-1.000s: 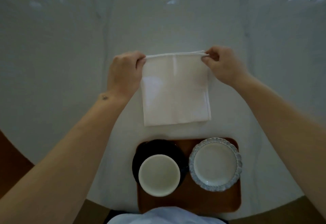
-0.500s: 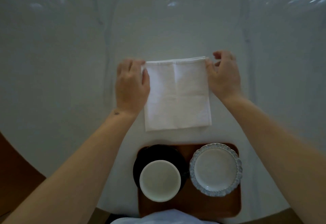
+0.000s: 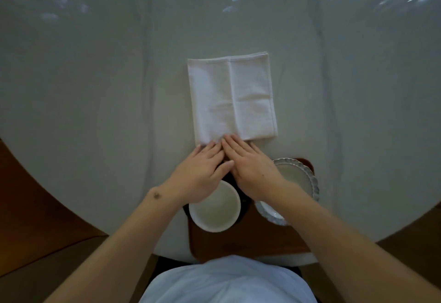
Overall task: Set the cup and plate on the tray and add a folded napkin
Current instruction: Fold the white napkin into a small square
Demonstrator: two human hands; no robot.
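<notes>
A white folded napkin (image 3: 231,97) lies flat on the table beyond the tray. My left hand (image 3: 202,171) and my right hand (image 3: 250,166) lie side by side, palms down, fingertips resting on the napkin's near edge, fingers straight and gripping nothing. Below them the brown wooden tray (image 3: 250,240) holds a white cup (image 3: 214,209) on a dark saucer (image 3: 242,203) at the left. A scalloped blue-rimmed plate (image 3: 300,178) sits at the right. My hands cover the far parts of the cup and plate.
The round white table (image 3: 95,87) stretches wide around the napkin. Its curved edge meets brown wooden flooring (image 3: 35,207) at both lower corners. My light blue clothing (image 3: 226,281) fills the bottom centre.
Both hands let go of the napkin's far corners and slid toward me to its near edge, now side by side at the middle. The napkin lies flat.
</notes>
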